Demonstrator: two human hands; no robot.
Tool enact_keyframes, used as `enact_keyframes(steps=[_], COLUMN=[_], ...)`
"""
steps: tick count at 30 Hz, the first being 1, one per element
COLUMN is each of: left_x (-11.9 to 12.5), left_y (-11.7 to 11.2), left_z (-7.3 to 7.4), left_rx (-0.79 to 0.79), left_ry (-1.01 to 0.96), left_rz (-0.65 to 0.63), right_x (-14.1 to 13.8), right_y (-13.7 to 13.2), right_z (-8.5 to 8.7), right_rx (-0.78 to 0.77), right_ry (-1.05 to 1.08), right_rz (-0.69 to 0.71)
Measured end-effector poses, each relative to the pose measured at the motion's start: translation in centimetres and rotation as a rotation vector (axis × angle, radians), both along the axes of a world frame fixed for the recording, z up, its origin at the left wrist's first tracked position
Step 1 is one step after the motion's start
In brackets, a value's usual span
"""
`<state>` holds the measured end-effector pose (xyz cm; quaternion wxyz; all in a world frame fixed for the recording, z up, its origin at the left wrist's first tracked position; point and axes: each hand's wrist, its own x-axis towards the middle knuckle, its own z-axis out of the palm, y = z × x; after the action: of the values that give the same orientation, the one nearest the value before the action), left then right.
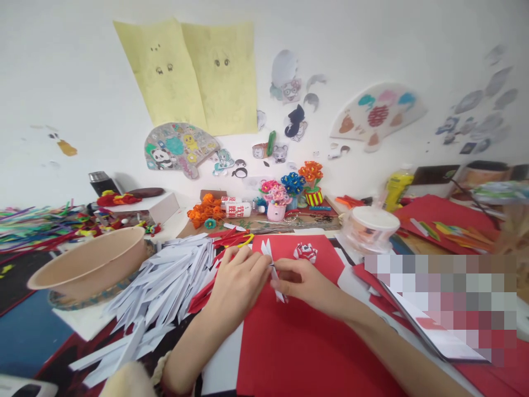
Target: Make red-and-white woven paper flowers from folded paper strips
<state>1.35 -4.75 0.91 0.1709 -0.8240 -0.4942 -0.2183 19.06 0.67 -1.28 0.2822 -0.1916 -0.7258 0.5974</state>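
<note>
Over a red sheet (285, 353), my left hand (242, 281) and my right hand (306, 284) meet fingertip to fingertip. Pinched between them is a white folded paper piece (266, 249), its pointed ends sticking out above and below my fingers; its middle is hidden. Just beyond my right hand lies a red and white folded paper flower (306, 252) on the sheet. To the left of my left hand spreads a heap of white folded paper strips (169, 275), with red folded strips (200, 298) beside it.
A beige basin (91, 264) stands at the left. Paper flower pots (276, 209) and a fallen white bottle (237, 207) line the back near the wall. A plastic-wrapped round tub (367, 229) and a tablet-like device with a blurred screen (433, 309) are on the right.
</note>
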Motion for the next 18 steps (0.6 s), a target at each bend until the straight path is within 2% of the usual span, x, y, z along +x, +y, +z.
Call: enact_keyframes(steps=[3, 9, 18], left_x=[-0.3, -0.9, -1.4], left_y=[-0.1, 0.1, 0.2], left_z=[0.4, 0.6, 1.0], left_rx=[-0.014, -0.096, -0.192], left_ry=[-0.088, -0.193, -0.215], left_rz=[-0.008, -0.03, -0.071], right_x=[0.4, 1.2, 1.5], right_y=[-0.1, 0.4, 0.6], right_z=[0.6, 0.9, 0.8], right_rx=[-0.125, -0.14, -0.005], right_ry=[0.034, 0.03, -0.019], right_rz=[-0.001, 0.011, 0.038])
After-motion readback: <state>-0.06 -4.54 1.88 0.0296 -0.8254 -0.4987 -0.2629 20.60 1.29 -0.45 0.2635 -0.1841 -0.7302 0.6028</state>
